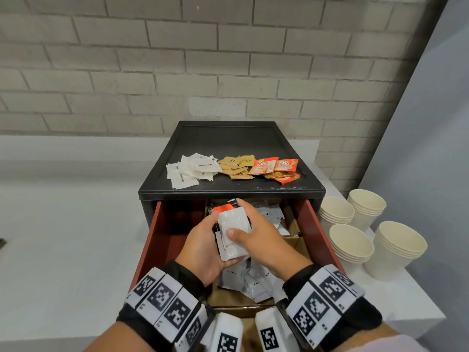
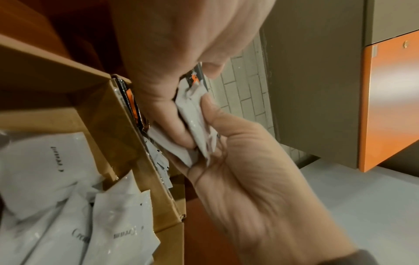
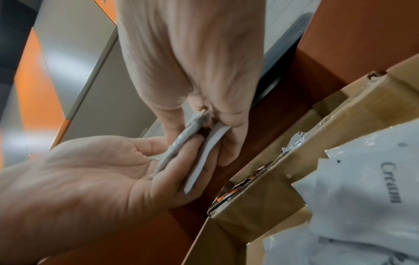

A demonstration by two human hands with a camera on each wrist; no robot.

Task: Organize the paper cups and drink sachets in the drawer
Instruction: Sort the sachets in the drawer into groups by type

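Left hand (image 1: pixel 203 247) cupping a stack of white sachets (image 1: pixel 232 233) over the open drawer (image 1: pixel 162 232), right hand (image 1: pixel 264 237) pinching the stack, paper cups (image 1: pixel 355 224) at three o'clock

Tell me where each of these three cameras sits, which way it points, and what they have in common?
Head: worn on the head, looks forward and down at the open drawer, paper cups and both banded wrists.
Left wrist: on the left wrist, looks along the left hand at the white sachets in its grip.
Right wrist: on the right wrist, looks along the right hand towards the left hand above it.
Shared: all three show both hands holding the same sachets over the cardboard box of cream sachets.
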